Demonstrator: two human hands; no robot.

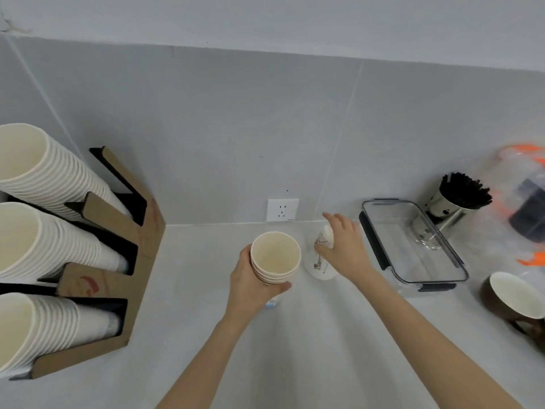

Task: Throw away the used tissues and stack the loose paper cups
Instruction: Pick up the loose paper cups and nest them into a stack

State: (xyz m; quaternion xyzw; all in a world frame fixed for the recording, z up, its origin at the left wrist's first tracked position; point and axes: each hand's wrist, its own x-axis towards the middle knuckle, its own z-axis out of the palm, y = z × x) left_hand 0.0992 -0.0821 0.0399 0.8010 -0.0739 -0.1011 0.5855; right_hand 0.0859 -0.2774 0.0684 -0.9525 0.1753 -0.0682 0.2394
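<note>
Left hand (250, 286) grips a short stack of cream paper cups (275, 258); right hand (343, 246) closes on an overturned white paper cup (321, 255).

Nested rims band the upright stack, its open mouth plain cream inside, held above the pale grey counter (295, 349) just below the white wall socket (282, 210). Mouth-down on the counter right of that socket, the single cup shows a faint printed drawing on its side, fingers curled round its narrow base.
</note>
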